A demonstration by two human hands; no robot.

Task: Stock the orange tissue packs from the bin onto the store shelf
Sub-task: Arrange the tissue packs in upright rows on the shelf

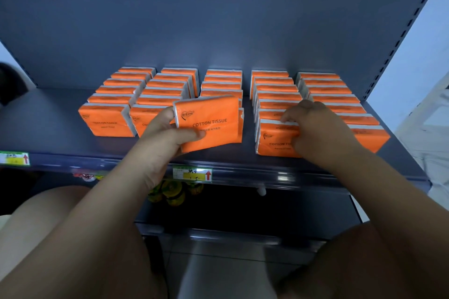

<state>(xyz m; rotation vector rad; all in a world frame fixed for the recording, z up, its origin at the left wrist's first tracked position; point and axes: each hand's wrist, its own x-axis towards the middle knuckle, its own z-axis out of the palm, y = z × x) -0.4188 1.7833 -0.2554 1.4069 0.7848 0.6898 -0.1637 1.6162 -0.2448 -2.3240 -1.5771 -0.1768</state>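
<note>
Several rows of orange tissue packs (114, 94) stand upright on the dark grey shelf (48, 128). My left hand (165, 133) holds one orange pack (213, 121) tilted, in front of the middle row, thumb on its printed face. My right hand (313, 126) grips the front pack (274, 141) of the fourth row, fingers curled over its top edge and thumb on its face. The bin is not in view.
Yellow price labels (192, 174) sit on the shelf's front rail. Below it, a lower shelf holds yellow-topped items (175, 192). The shelf's left part is bare. An upright with slots (398, 41) bounds the right side. My knees show at the bottom.
</note>
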